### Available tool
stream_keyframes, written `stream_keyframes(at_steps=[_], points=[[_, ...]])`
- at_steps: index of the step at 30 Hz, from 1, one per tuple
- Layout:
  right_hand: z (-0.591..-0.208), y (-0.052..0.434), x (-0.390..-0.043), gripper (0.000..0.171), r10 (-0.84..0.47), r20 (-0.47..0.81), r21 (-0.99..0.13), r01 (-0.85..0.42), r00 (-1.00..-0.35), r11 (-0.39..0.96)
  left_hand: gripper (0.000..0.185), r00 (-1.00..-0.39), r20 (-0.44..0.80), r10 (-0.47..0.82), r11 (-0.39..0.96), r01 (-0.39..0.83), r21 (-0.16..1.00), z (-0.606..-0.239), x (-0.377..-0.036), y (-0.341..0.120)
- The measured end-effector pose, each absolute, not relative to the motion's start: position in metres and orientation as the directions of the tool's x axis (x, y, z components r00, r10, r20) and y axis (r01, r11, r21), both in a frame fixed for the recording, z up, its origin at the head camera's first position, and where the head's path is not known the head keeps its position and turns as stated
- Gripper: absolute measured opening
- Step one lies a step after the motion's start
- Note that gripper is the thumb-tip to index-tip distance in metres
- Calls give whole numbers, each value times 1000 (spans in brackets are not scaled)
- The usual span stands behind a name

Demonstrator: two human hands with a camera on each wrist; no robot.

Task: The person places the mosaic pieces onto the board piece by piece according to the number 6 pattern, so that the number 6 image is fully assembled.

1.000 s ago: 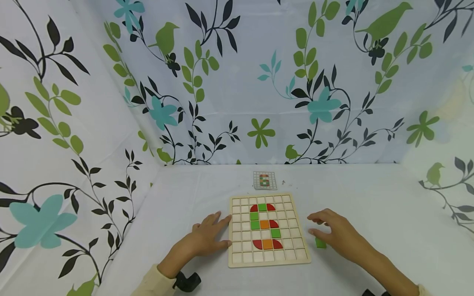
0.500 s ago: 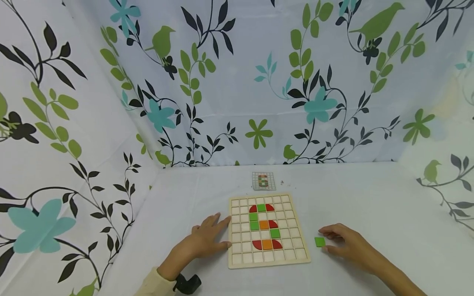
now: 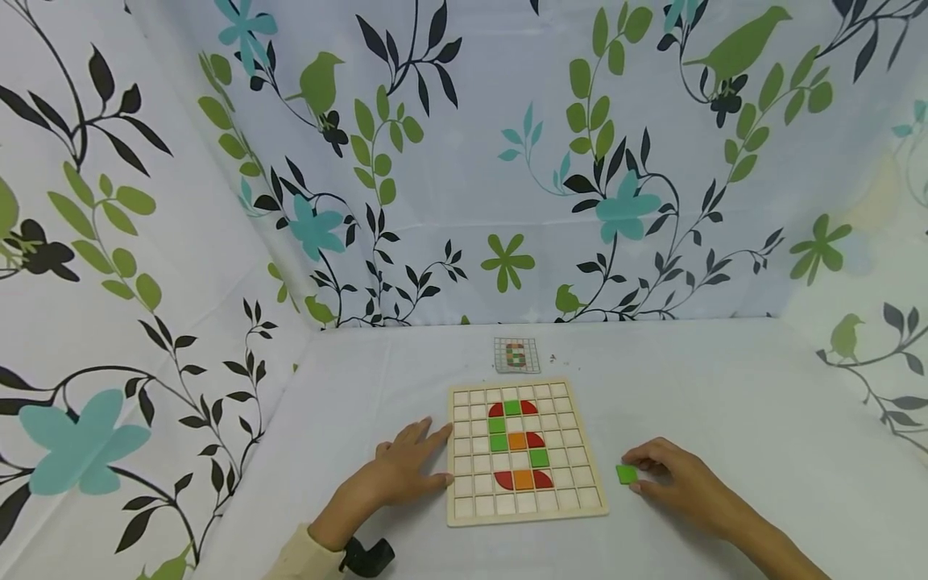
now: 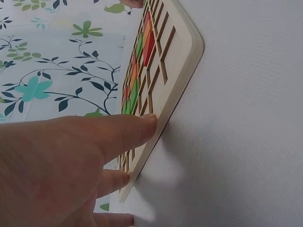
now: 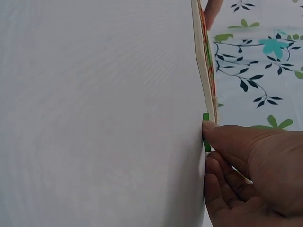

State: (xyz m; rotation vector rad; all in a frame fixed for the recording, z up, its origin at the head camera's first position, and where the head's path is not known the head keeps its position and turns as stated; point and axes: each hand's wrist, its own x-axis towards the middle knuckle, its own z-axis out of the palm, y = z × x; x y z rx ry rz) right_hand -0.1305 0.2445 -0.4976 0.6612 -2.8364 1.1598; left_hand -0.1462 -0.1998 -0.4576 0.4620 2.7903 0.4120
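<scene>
Floral-print fabric walls enclose a white surface (image 3: 725, 403) on three sides. One wooden grid board (image 3: 525, 515) lies near the front edge, holding ten coloured tiles: four green, four red, two orange. One small pattern card (image 3: 517, 355) lies beyond it, toward the back edge. Left hand (image 3: 406, 467), fingers straight, rests flat against the board's left edge. Right hand (image 3: 677, 479), fingers curled, pinches one loose green tile (image 3: 627, 474) lying on the surface just right of the board.

Two hands (image 3: 406, 471), one grid board (image 3: 458, 507), one loose green tile (image 3: 627, 474), one pattern card (image 3: 516, 355).
</scene>
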Motion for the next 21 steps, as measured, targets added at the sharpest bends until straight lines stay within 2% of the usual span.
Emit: stream_keyframes(at_steps=[14,21], points=[[-494,243,-128,25,-436,206,-642,-457,-876,616,77,-911,-224,346,906,262,333,-457,-144,-198],[-488,241,-132,21,-449,121,-629,-418,-885,655,76,-911,-212,353,901,269,341,-456,-143,-198]])
